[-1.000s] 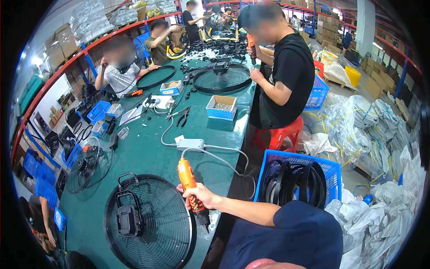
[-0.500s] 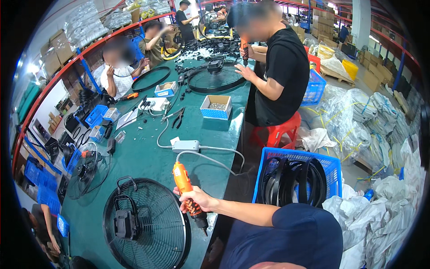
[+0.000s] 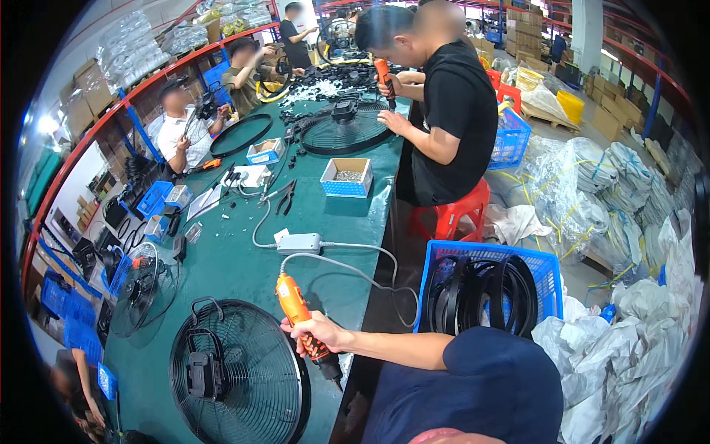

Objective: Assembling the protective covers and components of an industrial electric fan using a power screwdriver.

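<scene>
My right hand (image 3: 319, 333) is wrapped round an orange and black electric screwdriver (image 3: 295, 302). Its bit points down toward the table's near edge, and a grey cord leaves its top end. Just left of the hand, a round black wire fan guard (image 3: 255, 370) lies on the green table, with a black bracket and motor housing (image 3: 203, 374) on it. The screwdriver is held beside the guard's rim. A grey power box (image 3: 299, 243) on the table joins the cord. My left hand is not in view.
A blue crate (image 3: 551, 288) of black rings stands right of the table. A screw box (image 3: 347, 177), pliers (image 3: 286, 198) and another fan (image 3: 140, 285) are on the table. A co-worker (image 3: 458, 111) drives a screwdriver at a farther guard (image 3: 344, 133). Plastic-wrapped bundles (image 3: 584, 185) lie right.
The view has shifted slightly. My right hand still grips the screwdriver, now a little farther left in view. Across the table, the person in white now has a dark part raised in the hands.
</scene>
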### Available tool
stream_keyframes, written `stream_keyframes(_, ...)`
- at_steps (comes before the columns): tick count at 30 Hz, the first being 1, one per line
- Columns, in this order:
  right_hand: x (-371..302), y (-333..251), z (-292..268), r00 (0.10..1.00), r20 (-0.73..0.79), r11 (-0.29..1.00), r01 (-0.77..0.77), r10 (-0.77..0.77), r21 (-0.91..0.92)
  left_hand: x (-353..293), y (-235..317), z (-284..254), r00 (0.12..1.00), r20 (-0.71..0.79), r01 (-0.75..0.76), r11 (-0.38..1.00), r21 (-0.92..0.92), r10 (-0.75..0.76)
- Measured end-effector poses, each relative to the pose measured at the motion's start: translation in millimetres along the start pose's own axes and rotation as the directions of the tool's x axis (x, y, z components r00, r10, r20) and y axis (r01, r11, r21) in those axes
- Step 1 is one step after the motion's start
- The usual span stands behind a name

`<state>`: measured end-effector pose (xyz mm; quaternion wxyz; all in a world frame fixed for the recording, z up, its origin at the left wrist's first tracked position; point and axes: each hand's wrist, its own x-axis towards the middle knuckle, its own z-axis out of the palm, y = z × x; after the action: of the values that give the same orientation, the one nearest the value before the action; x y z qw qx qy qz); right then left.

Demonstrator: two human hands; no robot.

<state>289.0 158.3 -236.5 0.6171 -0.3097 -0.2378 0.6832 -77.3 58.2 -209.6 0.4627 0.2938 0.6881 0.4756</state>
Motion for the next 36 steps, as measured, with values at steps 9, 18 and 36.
stream_keyframes(9,-1,1,1,1.0,0.007,0.999,0.02,-0.021,0.046,-22,20,18,0.999,-0.03,0.042,0.997,0.061,-0.04)
stream_keyframes(18,3,4,1,0.998,0.055,1.0,-0.009,0.008,0.028,2,-8,-4,0.998,-0.061,0.027,0.999,-0.023,-0.028)
stream_keyframes(36,-57,20,15,0.994,0.098,0.996,-0.035,0.043,-0.079,40,-9,-48,0.997,-0.004,0.072,0.997,-0.016,-0.072)
